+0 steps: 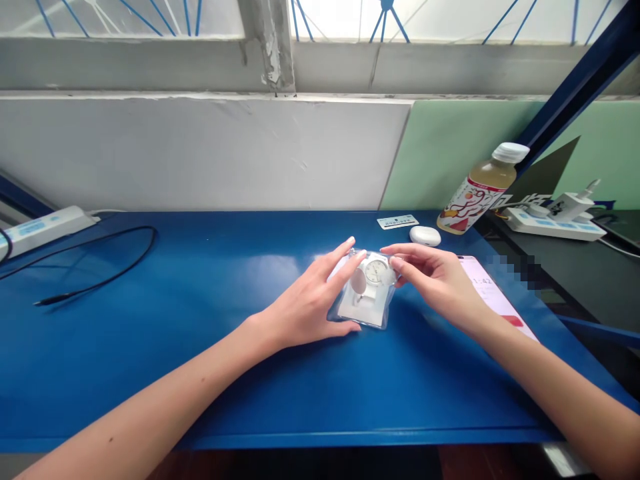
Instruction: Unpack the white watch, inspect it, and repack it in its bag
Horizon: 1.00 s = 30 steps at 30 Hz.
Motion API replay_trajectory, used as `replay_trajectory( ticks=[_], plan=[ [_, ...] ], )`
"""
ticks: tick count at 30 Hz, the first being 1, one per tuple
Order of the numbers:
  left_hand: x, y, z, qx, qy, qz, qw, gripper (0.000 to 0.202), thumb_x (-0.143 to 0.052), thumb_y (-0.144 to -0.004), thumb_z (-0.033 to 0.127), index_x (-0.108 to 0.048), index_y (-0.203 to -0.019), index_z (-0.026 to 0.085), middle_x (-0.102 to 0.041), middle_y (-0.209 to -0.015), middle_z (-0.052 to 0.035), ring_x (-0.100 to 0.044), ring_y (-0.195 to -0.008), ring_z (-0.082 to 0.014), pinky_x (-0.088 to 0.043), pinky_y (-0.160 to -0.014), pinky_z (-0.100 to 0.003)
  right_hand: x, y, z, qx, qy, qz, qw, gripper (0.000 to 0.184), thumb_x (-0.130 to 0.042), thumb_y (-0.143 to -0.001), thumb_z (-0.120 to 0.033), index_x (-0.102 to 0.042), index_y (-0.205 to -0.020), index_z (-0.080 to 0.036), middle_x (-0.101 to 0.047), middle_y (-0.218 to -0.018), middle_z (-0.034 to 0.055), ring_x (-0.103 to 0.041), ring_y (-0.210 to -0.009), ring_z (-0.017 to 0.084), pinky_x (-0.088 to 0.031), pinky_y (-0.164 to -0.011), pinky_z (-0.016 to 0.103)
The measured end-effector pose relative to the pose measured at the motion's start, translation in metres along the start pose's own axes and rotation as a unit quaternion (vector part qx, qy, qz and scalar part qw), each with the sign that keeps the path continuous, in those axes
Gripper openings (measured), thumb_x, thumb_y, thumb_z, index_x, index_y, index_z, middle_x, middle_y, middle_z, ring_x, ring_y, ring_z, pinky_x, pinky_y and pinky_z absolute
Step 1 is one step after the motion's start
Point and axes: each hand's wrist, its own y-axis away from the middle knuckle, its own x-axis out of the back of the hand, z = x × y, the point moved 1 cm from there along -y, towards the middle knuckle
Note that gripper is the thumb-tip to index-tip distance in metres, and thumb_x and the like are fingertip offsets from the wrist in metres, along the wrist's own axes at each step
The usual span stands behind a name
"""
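A white watch [376, 271] lies inside a clear plastic bag [364, 311] on the blue table, with a white card or holder behind it. My left hand [313, 293] rests along the bag's left side. Its fingers are stretched out over the upper left edge, and the thumb lies apart near the lower edge. At the bag's upper right corner, my right hand [440, 277] has thumb and index finger pinched on the plastic. The right hand's other fingers curl underneath and are partly hidden.
A phone [485, 290] lies by my right wrist. Behind are a white earbud case [425, 235], a small label card [397, 222] and a drink bottle [475, 193]. Power strips [555, 223] sit at both sides; a black cable [115, 233] loops at left. The table's front edge [325, 437] is near me.
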Motion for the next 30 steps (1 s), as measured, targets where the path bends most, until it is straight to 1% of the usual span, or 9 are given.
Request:
replay_trajectory(
  ticks=[4,7,9,11,14,18,21,25,30],
  plan=[
    [-0.005,0.002,-0.005,0.056,0.014,-0.014,0.998,0.091,-0.075,-0.081,0.043,-0.024,-0.154,0.022,-0.021,-0.161,-0.0196,-0.028,-0.146,-0.036,-0.037,-0.113,-0.051,-0.005,0.001,0.009,0.016,0.025,-0.033,0.999,0.032,-0.06,-0.092,-0.038,-0.067,-0.117,-0.02,-0.075,-0.105,0.0105,-0.073,-0.088,0.024,-0.064,-0.076,0.041],
    [-0.007,0.002,-0.008,0.082,0.02,-0.007,0.996,0.085,-0.076,-0.079,0.048,-0.035,-0.147,0.02,-0.034,-0.156,-0.0199,-0.034,-0.143,-0.0367,-0.038,-0.112,-0.053,-0.007,0.005,0.015,0.067,0.127,-0.061,0.988,0.038,-0.057,-0.093,-0.037,-0.06,-0.128,-0.022,-0.065,-0.13,0.0137,-0.068,-0.109,0.028,-0.061,-0.087,0.045],
    [-0.007,0.001,-0.009,0.094,0.017,-0.004,0.995,0.079,-0.076,-0.078,0.051,-0.041,-0.141,0.019,-0.043,-0.151,-0.0202,-0.04,-0.14,-0.0365,-0.039,-0.11,-0.053,-0.007,0.008,0.019,0.098,0.226,-0.089,0.965,0.045,-0.056,-0.094,-0.04,-0.056,-0.134,-0.021,-0.054,-0.143,0.0168,-0.057,-0.127,0.033,-0.055,-0.098,0.05],
    [-0.008,0.001,-0.01,0.1,0.008,-0.004,0.995,0.07,-0.075,-0.078,0.053,-0.048,-0.132,0.018,-0.049,-0.147,-0.0203,-0.044,-0.138,-0.0364,-0.041,-0.109,-0.052,-0.008,0.011,0.023,0.127,0.326,-0.118,0.93,0.054,-0.054,-0.094,-0.044,-0.05,-0.141,-0.018,-0.043,-0.153,0.02,-0.04,-0.141,0.037,-0.044,-0.108,0.057],
    [-0.008,0.0,-0.012,0.093,-0.016,-0.001,0.996,0.063,-0.073,-0.079,0.057,-0.053,-0.123,0.017,-0.052,-0.143,-0.0203,-0.045,-0.137,-0.0365,-0.04,-0.11,-0.053,-0.007,0.013,0.028,0.157,0.411,-0.162,0.883,0.072,-0.051,-0.094,-0.053,-0.034,-0.152,-0.013,-0.033,-0.158,0.0212,-0.022,-0.149,0.037,-0.035,-0.113,0.06],
    [-0.004,0.001,-0.015,0.083,-0.016,-0.01,0.996,0.075,-0.07,-0.08,0.061,-0.047,-0.134,0.014,-0.05,-0.144,-0.0216,-0.04,-0.14,-0.0353,-0.037,-0.113,-0.052,-0.003,0.013,0.031,0.14,0.438,-0.216,0.862,0.096,-0.049,-0.088,-0.068,-0.018,-0.158,-0.011,-0.021,-0.162,0.0211,-0.015,-0.15,0.037,-0.033,-0.115,0.058],
    [0.0,0.001,-0.018,0.09,-0.014,-0.033,0.995,0.089,-0.067,-0.082,0.063,-0.034,-0.147,0.012,-0.036,-0.154,-0.023,-0.031,-0.145,-0.0344,-0.033,-0.115,-0.051,0.0,0.011,0.029,0.13,0.434,-0.235,0.86,0.097,-0.048,-0.088,-0.07,-0.014,-0.159,-0.013,-0.015,-0.164,0.0181,-0.011,-0.151,0.035,-0.03,-0.117,0.056],
    [0.002,0.001,-0.018,0.078,-0.019,-0.069,0.994,0.102,-0.065,-0.081,0.067,-0.02,-0.155,0.013,-0.02,-0.162,-0.0208,-0.018,-0.15,-0.0353,-0.028,-0.118,-0.051,0.003,0.009,0.024,0.133,0.416,-0.25,0.864,0.091,-0.049,-0.089,-0.067,-0.017,-0.158,-0.019,-0.013,-0.165,0.0154,-0.011,-0.151,0.034,-0.03,-0.117,0.056],
    [0.001,0.004,-0.018,0.06,-0.02,-0.088,0.994,0.097,-0.063,-0.083,0.065,-0.022,-0.155,0.014,-0.032,-0.157,-0.0208,-0.025,-0.147,-0.0372,-0.029,-0.116,-0.053,0.004,0.006,0.02,0.129,0.383,-0.243,0.882,0.091,-0.053,-0.088,-0.064,-0.018,-0.158,-0.016,-0.02,-0.163,0.0172,-0.022,-0.149,0.033,-0.033,-0.116,0.054]
  ],
)
